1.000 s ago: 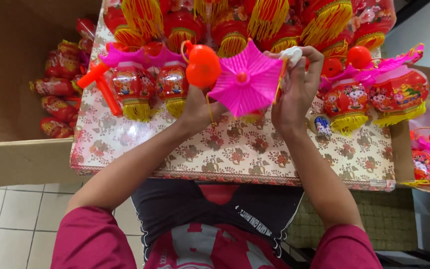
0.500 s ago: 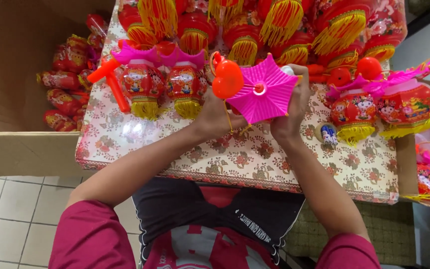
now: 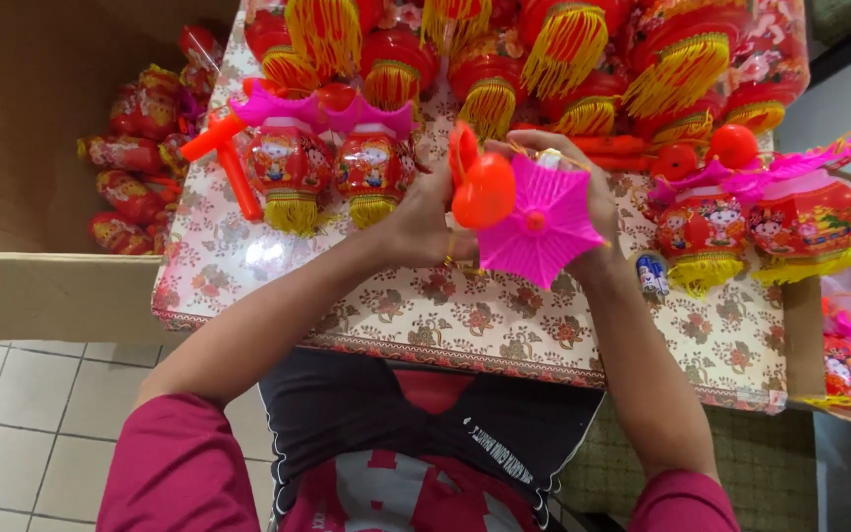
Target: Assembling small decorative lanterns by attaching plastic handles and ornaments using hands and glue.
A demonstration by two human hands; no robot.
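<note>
Lantern headcount around the floral board (image 3: 465,320)

Two hands (image 3: 425,222) are showing, sharing one pink canopy (image 3: 544,229) and one orange handle piece (image 3: 482,187). Two finished lanterns (image 3: 332,167) are sitting left of the hands on the board, two more (image 3: 755,232) are lying to the right. Tasselled red ones (image 3: 563,59) are piling up along the board's far edge, too tangled to count. One small blue-and-white item (image 3: 651,276) is lying by the right wrist.

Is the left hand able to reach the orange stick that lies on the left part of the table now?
Probably not at once. The left hand is gripping the orange handle of the pink lantern top. The orange stick lies bare on the table, with nothing between it and the hand.
</note>
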